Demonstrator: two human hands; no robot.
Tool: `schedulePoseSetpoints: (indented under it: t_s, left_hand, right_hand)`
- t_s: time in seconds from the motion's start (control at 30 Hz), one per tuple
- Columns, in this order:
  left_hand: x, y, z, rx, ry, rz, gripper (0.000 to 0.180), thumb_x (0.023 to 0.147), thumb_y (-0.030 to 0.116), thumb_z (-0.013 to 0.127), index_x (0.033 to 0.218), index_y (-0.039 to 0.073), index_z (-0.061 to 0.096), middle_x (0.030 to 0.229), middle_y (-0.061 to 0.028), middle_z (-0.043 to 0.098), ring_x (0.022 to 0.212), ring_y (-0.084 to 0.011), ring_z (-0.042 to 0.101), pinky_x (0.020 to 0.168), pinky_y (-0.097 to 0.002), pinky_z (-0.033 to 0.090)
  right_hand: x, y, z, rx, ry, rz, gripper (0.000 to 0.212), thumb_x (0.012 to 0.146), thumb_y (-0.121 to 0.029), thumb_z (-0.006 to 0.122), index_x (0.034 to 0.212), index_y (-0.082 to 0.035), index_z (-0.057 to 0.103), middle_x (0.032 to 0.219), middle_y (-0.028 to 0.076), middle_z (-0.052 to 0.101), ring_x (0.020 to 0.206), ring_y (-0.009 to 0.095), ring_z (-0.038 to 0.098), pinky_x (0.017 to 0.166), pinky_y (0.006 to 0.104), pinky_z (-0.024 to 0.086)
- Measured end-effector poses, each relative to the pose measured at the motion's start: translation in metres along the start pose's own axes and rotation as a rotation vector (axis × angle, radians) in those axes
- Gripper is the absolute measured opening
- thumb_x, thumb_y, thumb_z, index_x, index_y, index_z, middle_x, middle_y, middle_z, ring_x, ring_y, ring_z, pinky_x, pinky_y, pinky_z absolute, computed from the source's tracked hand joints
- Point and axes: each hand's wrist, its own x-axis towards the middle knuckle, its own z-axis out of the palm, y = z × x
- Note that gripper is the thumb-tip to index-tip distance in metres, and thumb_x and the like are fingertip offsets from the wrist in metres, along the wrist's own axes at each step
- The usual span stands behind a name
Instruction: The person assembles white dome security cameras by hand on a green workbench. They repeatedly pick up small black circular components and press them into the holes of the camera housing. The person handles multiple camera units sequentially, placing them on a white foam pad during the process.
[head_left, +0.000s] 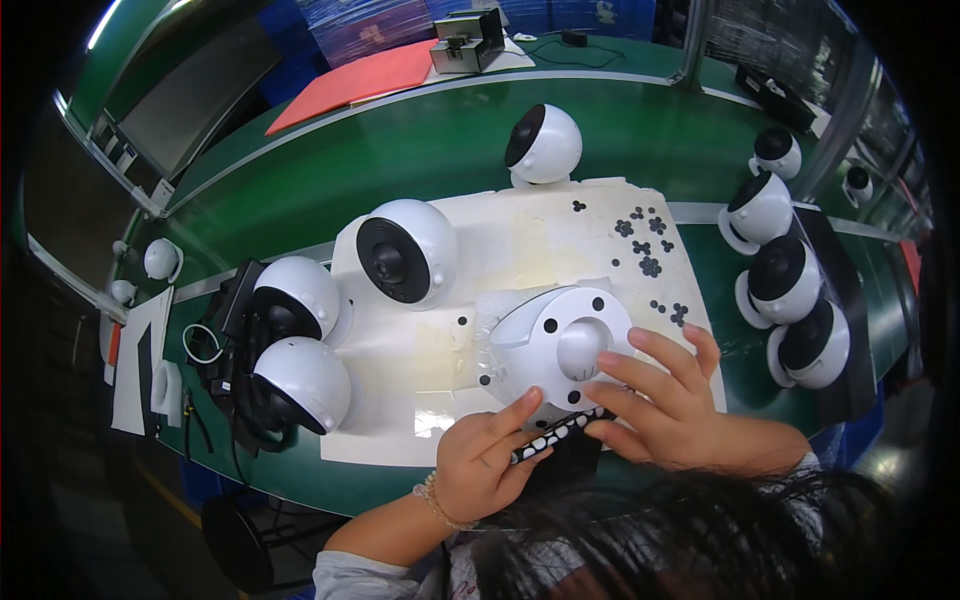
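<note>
A white dome camera [520, 350] lies with its round base turned up on the white board. Several round black pads sit on the base ring around a round hollow. Between the thumb and curled fingers of my left hand [485, 455] is a black strip with white dots [558, 436]; the stretched index finger touches the base's near edge. My right hand [660, 405] is spread over the base's right side. Its fingertips lie by the hollow and near rim, and its thumb is beside the strip's far end. Whether that thumb touches the strip cannot be made out.
Clusters of black round pads [648, 245] lie on the worn white board [390, 420]. Further white cameras stand at the left [305, 385], behind [410, 250] and in a right-hand row [785, 280]. Black cables [255, 400] and pliers [197, 425] lie left on the green table.
</note>
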Motion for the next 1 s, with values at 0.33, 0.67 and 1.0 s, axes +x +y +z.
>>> schedulePoseSetpoints:
  t_s: [0.33, 0.67, 1.0]
  left_hand:
    - [-0.004, -0.001, 0.003, -0.076, 0.012, -0.021, 0.022, 0.059, 0.003, 0.070, 0.079, 0.003, 0.062, 0.120, -0.0140, 0.053, 0.063, -0.0206, 0.057, 0.056, -0.0287, 0.044]
    - [-0.012, 0.001, 0.003, -0.068, 0.008, -0.125, 0.021, 0.057, 0.003, 0.071, 0.076, 0.002, 0.061, 0.117, -0.0135, 0.055, 0.063, -0.0211, 0.058, 0.056, -0.0288, 0.045]
    - [-0.017, -0.006, 0.007, -0.158, -0.058, -0.322, 0.020, 0.056, 0.004, 0.071, 0.074, 0.003, 0.062, 0.118, -0.0127, 0.055, 0.062, -0.0198, 0.057, 0.055, -0.0284, 0.044]
  right_hand:
    - [-0.011, -0.001, 0.020, 0.265, 0.053, -0.058, 0.027, 0.071, -0.017, 0.066, 0.097, -0.018, 0.062, 0.088, -0.007, 0.061, 0.085, 0.011, 0.053, 0.083, 0.0362, 0.024]
    - [-0.017, 0.018, 0.007, 0.353, 0.015, 0.186, 0.006, 0.074, -0.011, 0.062, 0.079, -0.014, 0.060, 0.118, 0.006, 0.048, 0.121, 0.031, 0.030, 0.095, 0.0428, 0.024]
    - [-0.011, 0.028, 0.010, 0.530, -0.056, 0.358, 0.008, 0.080, -0.014, 0.059, 0.086, -0.008, 0.058, 0.124, 0.013, 0.042, 0.122, 0.035, 0.029, 0.101, 0.0433, 0.020]
